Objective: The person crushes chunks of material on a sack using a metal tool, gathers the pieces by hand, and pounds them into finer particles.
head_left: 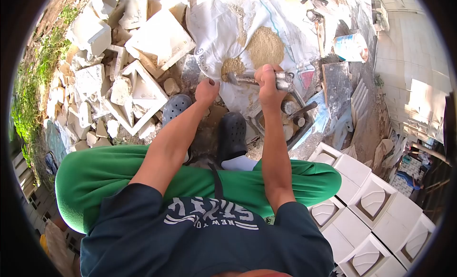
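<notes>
My right hand [269, 86] is closed around a grey, dusty metal hand tool [246, 79] with a thicker rounded end on the right. The tool's left tip is at a small pile of sandy powder [233, 66] on a white woven sack [214, 29]. A larger pile of the powder [266, 46] lies just beyond. My left hand [207, 91] has its fingers curled in near the sack's front edge, above my shoes; whatever they hold, if anything, is hidden. Below my right hand sits a dark square frame [301, 129] with round pieces inside.
Broken white cast blocks [159, 39] and rubble are heaped at the left. White moulded blocks [352, 229] stand in rows at the lower right. A white bucket [351, 47] lies tipped at the upper right, near a hammer-like tool [320, 31] and a dark board [337, 84].
</notes>
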`<state>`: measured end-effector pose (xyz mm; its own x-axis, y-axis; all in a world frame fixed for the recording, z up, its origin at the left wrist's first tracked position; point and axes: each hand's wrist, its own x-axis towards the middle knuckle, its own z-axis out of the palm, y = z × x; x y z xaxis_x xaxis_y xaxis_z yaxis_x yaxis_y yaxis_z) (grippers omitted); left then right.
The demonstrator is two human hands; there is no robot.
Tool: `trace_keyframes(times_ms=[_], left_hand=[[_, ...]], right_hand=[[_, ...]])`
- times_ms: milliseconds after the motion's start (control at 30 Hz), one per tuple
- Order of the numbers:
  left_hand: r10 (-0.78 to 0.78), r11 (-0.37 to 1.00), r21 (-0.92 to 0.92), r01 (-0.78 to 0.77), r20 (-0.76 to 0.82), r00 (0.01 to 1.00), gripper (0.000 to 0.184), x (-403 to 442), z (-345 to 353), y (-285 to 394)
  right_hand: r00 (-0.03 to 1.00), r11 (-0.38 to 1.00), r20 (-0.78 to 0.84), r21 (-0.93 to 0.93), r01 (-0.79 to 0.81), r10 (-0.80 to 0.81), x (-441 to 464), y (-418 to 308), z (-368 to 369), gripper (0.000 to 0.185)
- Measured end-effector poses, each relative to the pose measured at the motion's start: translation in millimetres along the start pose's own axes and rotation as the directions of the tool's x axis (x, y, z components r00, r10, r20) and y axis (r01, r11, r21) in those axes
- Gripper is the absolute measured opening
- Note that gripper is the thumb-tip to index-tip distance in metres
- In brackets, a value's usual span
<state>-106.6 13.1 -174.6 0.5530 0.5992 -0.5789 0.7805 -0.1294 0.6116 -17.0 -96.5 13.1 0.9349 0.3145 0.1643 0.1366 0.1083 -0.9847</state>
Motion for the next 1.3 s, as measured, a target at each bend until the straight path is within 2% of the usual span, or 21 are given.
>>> trace_keyframes(times_ms=[100,167,200,267,300,367,400,467,567,600,700,767,833,967,1000,1033,1133,1167,1233,1267,1300], left_hand=[[0.004,0.999,-0.033,-0.004,0.0,1.0,0.032,10.5,4.6,1.7],[0.001,0.998,-0.062,-0.001,0.005,1.0,0.032,10.7,3.5,-2.5],[-0.007,0.999,-0.048,0.007,-0.002,1.0,0.032,10.2,3.1,-1.0],[-0.011,0.999,-0.033,0.011,-0.008,1.0,0.032,8.7,2.8,1.6],[-0.01,1.0,-0.027,0.009,-0.015,1.0,0.032,7.3,1.8,3.3],[0.002,1.0,-0.017,-0.003,-0.017,1.0,0.032,2.8,2.2,3.3],[0.006,1.0,-0.026,-0.006,-0.015,1.0,0.032,4.6,2.5,2.3],[-0.004,1.0,-0.024,0.004,-0.001,1.0,0.031,-0.3,3.3,-5.0],[-0.045,0.997,-0.069,0.046,0.014,0.999,0.031,6.9,2.9,0.4],[-0.048,0.996,-0.075,0.049,0.008,0.999,0.031,5.0,2.8,-0.2],[-0.044,0.996,-0.084,0.043,-0.013,0.999,0.031,7.5,4.6,-0.5],[-0.042,0.996,-0.084,0.04,-0.02,0.999,0.031,5.9,2.9,-0.6],[-0.034,0.996,-0.081,0.032,-0.022,0.999,0.03,5.7,1.1,2.2],[0.012,0.995,-0.1,-0.014,-0.027,1.0,0.029,22.3,1.0,-3.2],[0.017,0.994,-0.105,-0.02,-0.028,0.999,0.033,21.3,-0.7,-1.2],[0.012,0.995,-0.102,-0.013,-0.016,1.0,0.036,13.5,1.3,-7.5],[0.013,0.989,-0.147,-0.018,-0.036,0.999,0.029,11.7,2.3,-9.1],[0.017,0.989,-0.147,-0.022,-0.038,0.999,0.029,12.4,3.0,-8.1],[0.074,0.987,-0.136,-0.082,-0.068,0.995,0.028,14.8,6.1,-11.7],[0.079,0.988,-0.13,-0.087,-0.063,0.995,0.028,14.3,5.9,-12.4],[0.077,0.99,-0.116,-0.083,-0.056,0.995,0.028,14.0,5.6,-12.9]], right_hand=[[1.0,1.0,-0.004,0.013,0.006,-0.006,5.2,-45.4,0.1,0.027],[0.996,0.978,-0.009,0.191,0.087,-0.087,8.2,-74.5,1.4,0.026],[0.996,0.977,-0.008,0.194,0.088,-0.088,8.5,-72.8,2.1,0.026],[0.994,0.991,-0.011,0.068,0.113,-0.112,4.4,-62.2,1.6,0.027],[0.993,0.991,-0.017,0.068,0.116,-0.115,0.8,-31.2,-2.5,0.027],[0.997,0.992,-0.03,-0.112,0.063,-0.067,-1.5,43.7,-12.4,0.025],[0.996,0.991,-0.032,-0.111,0.076,-0.08,7.0,38.3,-9.0,0.025],[0.996,0.998,-0.055,0.005,-0.069,0.069,13.9,10.1,3.6,0.024],[0.992,0.998,-0.115,0.06,-0.037,0.044,10.8,-30.7,2.5,0.023],[0.997,0.991,-0.072,0.137,0.009,0.001,10.8,-49.6,4.0,0.024],[0.999,0.998,-0.048,0.064,0.021,-0.018,10.1,-63.5,10.7,0.031],[0.997,0.994,-0.078,0.104,0.019,-0.011,5.7,-33.1,14.4,0.031],[0.996,0.997,-0.069,-0.052,-0.051,0.047,6.8,1.7,12.6,0.03],[0.991,0.993,-0.091,0.085,-0.086,0.094,12.7,-14.3,3.9,0.029],[0.998,0.999,-0.064,0.042,-0.006,0.008,11.4,-29.9,3.5,0.029],[0.998,0.999,-0.065,0.038,-0.024,0.027,9.6,-44.7,1.9,0.029],[0.994,0.926,0.038,0.369,0.079,-0.1,13.9,-68.3,0.5,0.024],[0.994,0.925,0.037,0.371,0.083,-0.104,13.5,-61.9,1.1,0.024],[0.995,0.984,-0.103,0.176,0.002,0.016,5.7,-26.8,5.6,0.025],[0.998,0.999,-0.065,0.049,-0.015,0.018,4.8,-1.9,13.5,0.03],[0.997,0.999,-0.076,0.047,-0.012,0.016,7.7,-2.5,17.1,0.03]])
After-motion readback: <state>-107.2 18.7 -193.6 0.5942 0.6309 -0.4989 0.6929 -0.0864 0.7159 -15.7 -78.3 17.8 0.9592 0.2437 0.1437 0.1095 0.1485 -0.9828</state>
